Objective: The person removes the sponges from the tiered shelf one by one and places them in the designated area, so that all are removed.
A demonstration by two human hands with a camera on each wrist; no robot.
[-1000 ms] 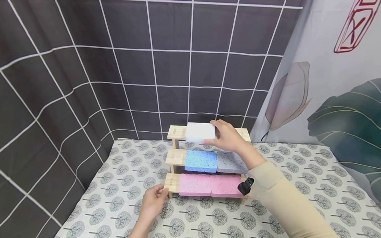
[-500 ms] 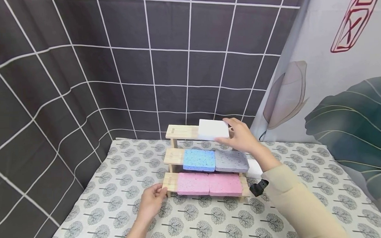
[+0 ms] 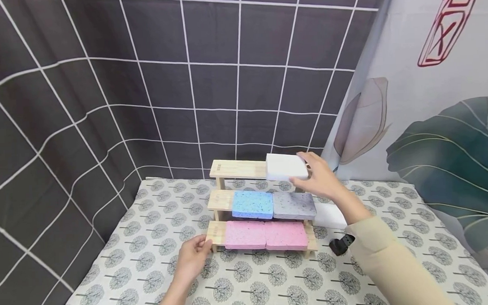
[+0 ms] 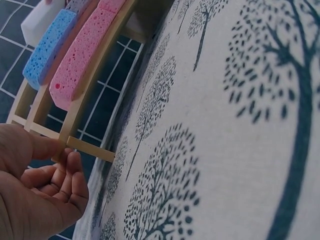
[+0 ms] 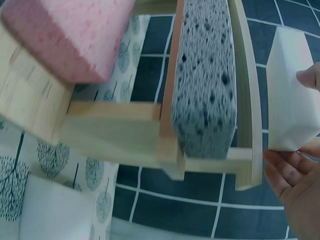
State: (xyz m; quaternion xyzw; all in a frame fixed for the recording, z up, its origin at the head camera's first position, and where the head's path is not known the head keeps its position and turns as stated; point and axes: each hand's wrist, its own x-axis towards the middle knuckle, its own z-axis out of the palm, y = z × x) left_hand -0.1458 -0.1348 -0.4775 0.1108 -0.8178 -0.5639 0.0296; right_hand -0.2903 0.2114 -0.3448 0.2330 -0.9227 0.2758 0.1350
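Observation:
My right hand [image 3: 319,174] holds a white sponge [image 3: 285,165] by its right end, thumb on the near side and fingers on the far side. The sponge is over the right part of the top step of a three-step wooden rack [image 3: 238,168]; in the right wrist view it overlaps none of the lower steps. At the lowest step's left end, my left hand [image 3: 191,260] pinches the wood between thumb and fingers. On the middle step lie a blue sponge [image 3: 251,204] and a grey sponge [image 3: 294,205]. Two pink sponges [image 3: 244,234] fill most of the lowest step.
Another white block [image 3: 330,215] lies on the tree-print cloth [image 3: 159,267] right of the rack, partly behind my right forearm. A dark gridded curtain [image 3: 213,86] hangs behind the rack. To the right hangs a pale curtain with leaf prints [image 3: 449,150].
My right hand has carried the white sponge rightward along the top step, baring its left part. The white block beside the rack has come into view. My left hand keeps its hold.

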